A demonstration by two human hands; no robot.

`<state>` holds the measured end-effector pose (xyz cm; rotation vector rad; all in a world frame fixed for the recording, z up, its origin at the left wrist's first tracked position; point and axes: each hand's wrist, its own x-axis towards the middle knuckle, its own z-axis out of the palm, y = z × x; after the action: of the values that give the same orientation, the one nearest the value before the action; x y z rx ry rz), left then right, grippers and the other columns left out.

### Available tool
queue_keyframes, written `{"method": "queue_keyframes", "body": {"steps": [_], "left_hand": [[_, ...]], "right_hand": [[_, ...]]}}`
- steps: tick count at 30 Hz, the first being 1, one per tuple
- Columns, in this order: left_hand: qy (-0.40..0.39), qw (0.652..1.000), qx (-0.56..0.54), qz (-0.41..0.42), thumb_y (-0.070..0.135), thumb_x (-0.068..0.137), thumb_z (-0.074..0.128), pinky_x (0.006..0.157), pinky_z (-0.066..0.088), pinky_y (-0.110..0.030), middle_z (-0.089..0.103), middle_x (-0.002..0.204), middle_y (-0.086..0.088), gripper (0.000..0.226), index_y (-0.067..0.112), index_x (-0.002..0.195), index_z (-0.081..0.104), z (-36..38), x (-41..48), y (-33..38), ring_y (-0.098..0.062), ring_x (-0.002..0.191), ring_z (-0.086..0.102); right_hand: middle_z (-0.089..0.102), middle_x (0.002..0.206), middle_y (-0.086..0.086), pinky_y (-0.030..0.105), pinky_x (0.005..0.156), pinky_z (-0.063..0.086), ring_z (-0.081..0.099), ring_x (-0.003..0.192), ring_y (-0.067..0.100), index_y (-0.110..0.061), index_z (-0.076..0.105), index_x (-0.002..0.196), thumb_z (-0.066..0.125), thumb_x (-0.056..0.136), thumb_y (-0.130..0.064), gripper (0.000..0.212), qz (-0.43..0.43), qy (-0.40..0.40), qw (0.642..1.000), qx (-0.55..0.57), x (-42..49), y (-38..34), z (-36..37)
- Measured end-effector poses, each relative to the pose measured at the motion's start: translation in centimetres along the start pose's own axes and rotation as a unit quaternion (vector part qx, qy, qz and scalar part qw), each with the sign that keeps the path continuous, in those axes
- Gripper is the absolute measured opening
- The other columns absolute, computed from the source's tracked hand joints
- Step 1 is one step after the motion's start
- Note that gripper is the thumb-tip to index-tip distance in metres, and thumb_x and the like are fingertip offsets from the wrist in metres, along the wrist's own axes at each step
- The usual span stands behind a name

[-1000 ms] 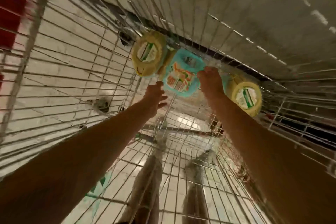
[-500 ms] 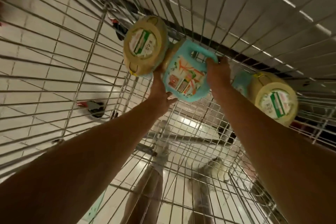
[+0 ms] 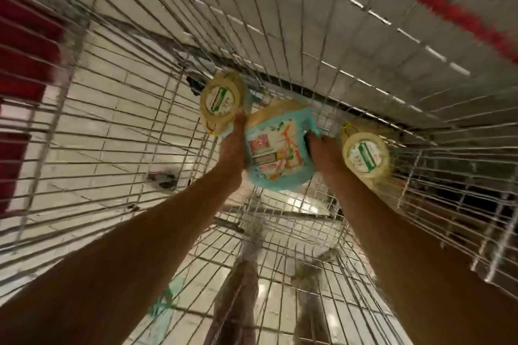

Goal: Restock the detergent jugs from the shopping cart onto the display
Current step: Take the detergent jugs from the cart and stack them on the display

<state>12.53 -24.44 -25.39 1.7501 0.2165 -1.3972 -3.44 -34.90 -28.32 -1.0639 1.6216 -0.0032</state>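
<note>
The turquoise jug (image 3: 276,154) sits deep at the far end of the shopping cart (image 3: 134,98), label facing up and tilted between both hands. The right hand (image 3: 322,152) is on the jug's handle side with its fingers hooked into the handle opening, so that grip is closed round the handle. The left hand (image 3: 233,148) lies along the jug's opposite side with its fingers stretched up the wall. That grip looks spread and pressing rather than curled, though motion blur leaves some doubt.

The step in hand appears to be lifting this jug out. To do it well, the handle hand should carry the weight while the flat hand steadies. A full jug is probably heavy and slick, so the spread hand would do better slid beneath the base first. The jug should come straight up. The first yellow-ended jug (image 3: 220,99) lies just beyond the left hand, and the second yellow-ended jug (image 3: 365,155) lies just beyond the right hand. Either might roll once its neighbour leaves.

The display is nowhere in view. The turquoise jug's cap and underside are hidden, and its label print is smeared. Whether it rests on the cart's wire floor or hangs clear cannot be told. The red blurs (image 3: 25,64) far to the jug's left are unidentifiable.
</note>
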Motion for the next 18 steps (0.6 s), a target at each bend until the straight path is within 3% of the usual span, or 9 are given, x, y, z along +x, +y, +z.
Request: {"method": "queue_keyframes", "body": {"steps": [2, 3, 6, 11, 14, 16, 18], "left_hand": [[-0.015, 0.999, 0.012, 0.035, 0.078, 0.091, 0.053, 0.086, 0.063, -0.052, 0.081, 0.1, -0.013, 0.059, 0.026, 0.092, 0.081, 0.1, -2.8, 1.3, -0.033, 0.092, 0.08], [-0.016, 0.999, 0.019, 0.046, 0.081, 0.089, 0.054, 0.09, 0.062, -0.059, 0.079, 0.105, -0.018, 0.068, 0.02, 0.102, 0.08, 0.3, -4.6, 2.0, -0.039, 0.096, 0.078], [-0.037, 0.997, 0.04, 0.054, 0.091, 0.081, 0.053, 0.091, 0.058, -0.068, 0.077, 0.11, -0.025, 0.097, 0.005, 0.123, 0.07, 0.2, -9.1, 2.9, -0.046, 0.099, 0.076], [-0.085, 0.995, 0.038, 0.041, 0.089, 0.086, 0.05, 0.093, 0.057, -0.067, 0.073, 0.121, -0.028, 0.086, 0.014, 0.124, 0.073, -0.1, -16.9, 3.3, -0.05, 0.108, 0.072], [-0.094, 0.994, 0.047, 0.037, 0.086, 0.091, 0.046, 0.098, 0.053, -0.07, 0.069, 0.128, -0.029, 0.088, 0.011, 0.132, 0.069, 0.1, -21.7, 3.3, -0.053, 0.116, 0.068], [-0.089, 0.993, 0.058, 0.048, 0.085, 0.092, 0.044, 0.091, 0.059, -0.064, 0.072, 0.124, -0.027, 0.083, 0.014, 0.126, 0.071, 0.5, -24.8, 3.4, -0.05, 0.11, 0.071], [-0.096, 0.991, 0.069, 0.066, 0.084, 0.093, 0.043, 0.082, 0.064, -0.056, 0.075, 0.118, -0.024, 0.079, 0.017, 0.12, 0.074, 1.2, -28.2, 3.5, -0.045, 0.102, 0.076]], "right_hand": [[0.064, 0.048, -0.017, 0.012, 0.04, 0.041, 0.063, 0.046, -0.004, -0.022, 0.065, 0.072, 0.054, 0.105, -0.029, 0.036, -0.007, -0.025, 1.0, -0.002, -3.3, -0.7, -1.7], [0.068, 0.052, -0.017, 0.013, 0.043, 0.044, 0.064, 0.047, -0.004, -0.02, 0.068, 0.076, 0.053, 0.106, -0.028, 0.034, -0.003, -0.048, 0.999, 0.006, -5.0, -0.9, -2.6], [0.076, 0.074, -0.001, 0.03, 0.067, 0.056, 0.076, 0.069, 0.022, -0.017, 0.072, 0.089, 0.052, 0.107, -0.03, 0.029, -0.019, -0.095, 0.995, 0.014, -10.0, -1.5, -5.2], [0.08, 0.095, 0.002, 0.034, 0.069, 0.06, 0.079, 0.078, 0.016, -0.017, 0.07, 0.117, 0.05, 0.109, -0.037, 0.03, -0.107, -0.115, 0.986, 0.054, -17.7, -1.1, -8.8], [0.08, 0.087, -0.006, 0.033, 0.064, 0.061, 0.078, 0.077, 0.017, -0.022, 0.069, 0.108, 0.052, 0.108, -0.048, 0.031, -0.097, -0.117, 0.983, 0.1, -22.0, -0.7, -11.1], [0.079, 0.083, -0.008, 0.025, 0.058, 0.058, 0.077, 0.073, 0.012, -0.022, 0.068, 0.1, 0.047, 0.106, -0.06, 0.044, -0.095, -0.111, 0.983, 0.107, -24.9, -0.3, -12.8], [0.08, 0.088, -0.005, 0.03, 0.064, 0.062, 0.078, 0.078, 0.014, -0.021, 0.068, 0.103, 0.042, 0.102, -0.069, 0.055, -0.108, -0.106, 0.983, 0.105, -27.7, 0.4, -14.7]]}}
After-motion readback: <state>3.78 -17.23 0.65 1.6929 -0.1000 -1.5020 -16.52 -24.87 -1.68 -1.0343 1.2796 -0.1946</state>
